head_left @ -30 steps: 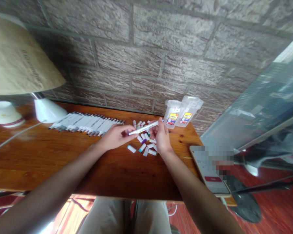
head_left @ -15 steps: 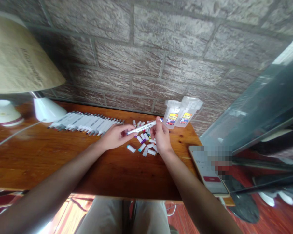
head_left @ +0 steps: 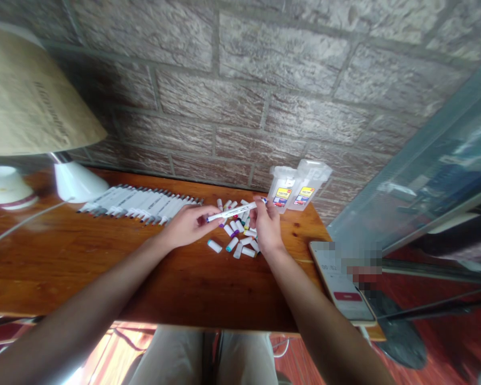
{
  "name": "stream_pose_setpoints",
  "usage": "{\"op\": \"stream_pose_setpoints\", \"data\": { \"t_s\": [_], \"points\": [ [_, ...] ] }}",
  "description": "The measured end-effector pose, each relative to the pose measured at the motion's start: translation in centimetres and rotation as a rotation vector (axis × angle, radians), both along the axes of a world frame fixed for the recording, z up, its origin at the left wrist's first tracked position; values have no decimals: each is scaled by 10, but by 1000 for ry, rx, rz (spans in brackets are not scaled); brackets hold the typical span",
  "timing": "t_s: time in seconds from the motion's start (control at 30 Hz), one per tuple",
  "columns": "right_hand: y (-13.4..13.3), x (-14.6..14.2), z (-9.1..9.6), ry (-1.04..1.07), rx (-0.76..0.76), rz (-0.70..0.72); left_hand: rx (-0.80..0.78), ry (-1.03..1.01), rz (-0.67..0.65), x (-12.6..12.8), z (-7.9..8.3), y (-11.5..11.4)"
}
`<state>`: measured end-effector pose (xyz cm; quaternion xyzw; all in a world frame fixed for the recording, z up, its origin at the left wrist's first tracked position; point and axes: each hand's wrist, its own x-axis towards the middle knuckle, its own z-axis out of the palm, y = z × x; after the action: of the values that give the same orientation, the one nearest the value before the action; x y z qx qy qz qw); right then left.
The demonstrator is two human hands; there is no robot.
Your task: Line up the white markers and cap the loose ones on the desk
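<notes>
A white marker (head_left: 237, 210) with dark blue ends is held in the air between my two hands, slightly higher at its right end. My left hand (head_left: 186, 224) grips it near the left end. The fingers of my right hand (head_left: 266, 222) close round the right end, partly hiding it. Below lie several loose marker caps (head_left: 232, 244), white with coloured bands in teal, purple, yellow and other colours. To the left, a row of white markers (head_left: 138, 203) lies side by side on the wooden table (head_left: 176, 291), partly behind my left hand.
Two clear plastic cases (head_left: 304, 184) with yellow labels stand at the back right, against the brick wall (head_left: 232, 133). A phone (head_left: 344, 289) rests at the table's right edge. On the left are a lamp (head_left: 78, 179), its cord and a white cup (head_left: 8, 187).
The right end of the marker has dipped slightly, and my right thumb has come down with it. Both hands keep their hold. Behind the glass on the right, the person's feet have moved out of view.
</notes>
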<state>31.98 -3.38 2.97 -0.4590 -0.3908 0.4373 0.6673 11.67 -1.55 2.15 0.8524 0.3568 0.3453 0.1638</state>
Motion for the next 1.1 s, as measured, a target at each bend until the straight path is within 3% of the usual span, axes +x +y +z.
{"op": "stream_pose_setpoints", "data": {
  "t_s": [0.43, 0.67, 1.1],
  "points": [
    [1, 0, -1, -12, 28, 5, 41, -10, -16, -1, 0, 2],
    [0, 0, -1, -36, -4, 7, 80, -111, -7, 0, 3, 2],
    [1, 1, -1, -54, -3, 28, 29, -36, -27, -1, 2, 0]
  ]
}}
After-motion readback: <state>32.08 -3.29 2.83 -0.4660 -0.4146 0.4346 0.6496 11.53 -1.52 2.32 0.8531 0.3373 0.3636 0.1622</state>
